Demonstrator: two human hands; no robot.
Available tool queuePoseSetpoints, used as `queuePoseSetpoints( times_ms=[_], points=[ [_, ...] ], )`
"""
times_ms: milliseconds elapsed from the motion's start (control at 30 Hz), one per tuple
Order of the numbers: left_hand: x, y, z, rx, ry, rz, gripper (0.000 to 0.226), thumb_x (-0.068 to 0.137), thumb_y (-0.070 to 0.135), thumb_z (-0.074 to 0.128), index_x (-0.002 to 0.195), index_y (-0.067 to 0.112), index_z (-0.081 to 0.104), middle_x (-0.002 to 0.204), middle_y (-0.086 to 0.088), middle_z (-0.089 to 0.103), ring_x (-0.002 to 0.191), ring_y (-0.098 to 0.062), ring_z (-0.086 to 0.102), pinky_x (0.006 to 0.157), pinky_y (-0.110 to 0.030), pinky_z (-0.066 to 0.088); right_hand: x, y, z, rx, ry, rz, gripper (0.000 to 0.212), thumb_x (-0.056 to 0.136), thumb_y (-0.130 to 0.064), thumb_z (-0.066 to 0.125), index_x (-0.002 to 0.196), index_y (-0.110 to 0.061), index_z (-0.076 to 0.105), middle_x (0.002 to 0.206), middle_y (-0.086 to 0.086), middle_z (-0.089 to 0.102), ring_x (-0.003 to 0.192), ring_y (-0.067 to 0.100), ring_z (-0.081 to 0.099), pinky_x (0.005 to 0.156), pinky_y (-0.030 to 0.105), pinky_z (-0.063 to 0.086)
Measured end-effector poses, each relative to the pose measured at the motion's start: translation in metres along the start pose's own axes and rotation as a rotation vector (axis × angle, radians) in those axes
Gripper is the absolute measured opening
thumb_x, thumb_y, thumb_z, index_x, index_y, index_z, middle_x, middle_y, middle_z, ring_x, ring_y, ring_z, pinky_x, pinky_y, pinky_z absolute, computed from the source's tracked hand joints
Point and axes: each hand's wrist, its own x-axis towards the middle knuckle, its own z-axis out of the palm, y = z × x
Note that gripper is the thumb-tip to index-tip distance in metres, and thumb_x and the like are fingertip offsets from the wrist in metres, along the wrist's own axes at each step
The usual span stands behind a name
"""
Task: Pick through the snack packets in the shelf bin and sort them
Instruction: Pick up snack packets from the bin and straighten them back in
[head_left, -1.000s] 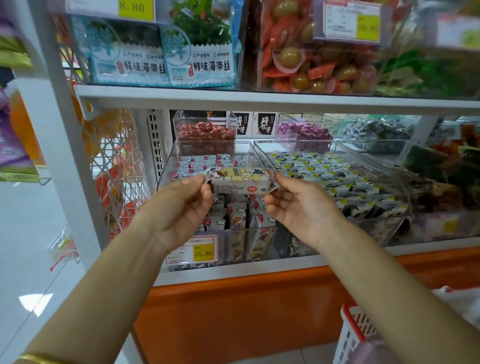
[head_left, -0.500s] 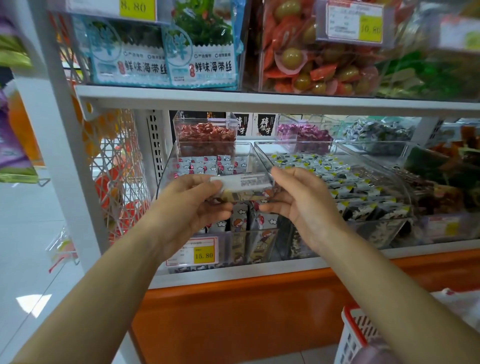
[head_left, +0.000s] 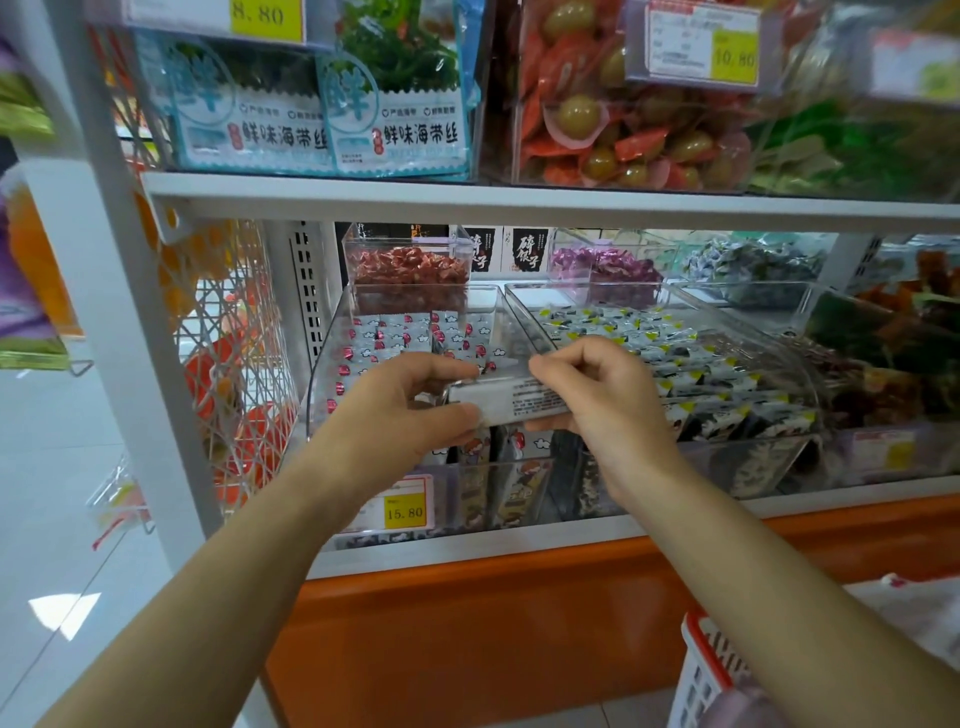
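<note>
1. The left hand (head_left: 400, 410) pinches the left end of a snack packet (head_left: 511, 402). Its fingers (head_left: 436, 370) lie narrow over the top edge and the thumb presses from below.
2. The right hand (head_left: 597, 400) holds the right end of the same packet, with its fingers (head_left: 566, 358) curled closely round it.
3. The packet is held flat between both hands, just above the front part of the clear shelf bin (head_left: 324, 374). Its white side with small black print faces the camera.
4. Inside this bin lie many small silver packets with red marks (head_left: 395, 338), in rows toward the back. More packets stand upright behind the front wall, under the hands.
5. A yellow price tag (head_left: 405, 512) reading 15.80 is fixed on the front of the bin.
6. Just beside it, on the right, a second clear bin (head_left: 748, 312) holds packets with black and yellow print.
7. Behind the first bin stands a small clear tub of red sweets (head_left: 408, 265).
8. The white shelf (head_left: 467, 200) above carries bags of seaweed strips and a box of olive-like snacks.
9. Low on the right, the corner of a red and white basket (head_left: 706, 670) is in view, near the orange base of the rack.
</note>
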Motion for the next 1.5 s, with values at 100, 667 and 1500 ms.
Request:
queuePoseSetpoints(
  times_ms=[100, 667, 1500],
  points=[
    [0.002, 0.000, 0.003, -0.056, 0.055, -0.041, 0.009, 0.086, 0.013, 0.063, 0.094, 0.013, 0.066, 0.103, -0.009, 0.065, 0.078, -0.016, 0.070, 0.066, -0.019, 0.056, -0.001, 0.001, 0.002, -0.069, 0.003, -0.054, 0.020, 0.087, -0.013, 0.064, 0.076, 0.002, 0.055, 0.083, 0.022, 0.057, 0.074, 0.029, 0.064, 0.059, 0.036, 0.059],
    [0.004, 0.001, 0.002, -0.155, 0.121, -0.092, 0.018, 0.086, 0.017, 0.062, 0.083, 0.002, 0.071, 0.097, -0.016, 0.067, 0.076, -0.022, 0.070, 0.057, -0.019, 0.055, -0.005, -0.003, 0.003, 0.018, -0.028, 0.031, 0.021, 0.086, -0.009, 0.064, 0.067, -0.004, 0.055, 0.072, 0.008, 0.059, 0.057, 0.012, 0.065, 0.057, 0.043, 0.059],
    [0.037, -0.016, -0.005, 0.504, 0.340, 0.164, 0.039, 0.095, 0.016, 0.049, 0.134, 0.013, 0.048, 0.114, -0.003, 0.059, 0.076, -0.012, 0.056, 0.052, -0.012, 0.041, 0.019, 0.004, -0.012, 0.046, 0.284, 0.038, 0.031, 0.087, -0.014, 0.065, 0.113, 0.000, 0.056, 0.097, 0.009, 0.067, 0.059, 0.006, 0.067, 0.075, 0.041, 0.059]
  ],
)
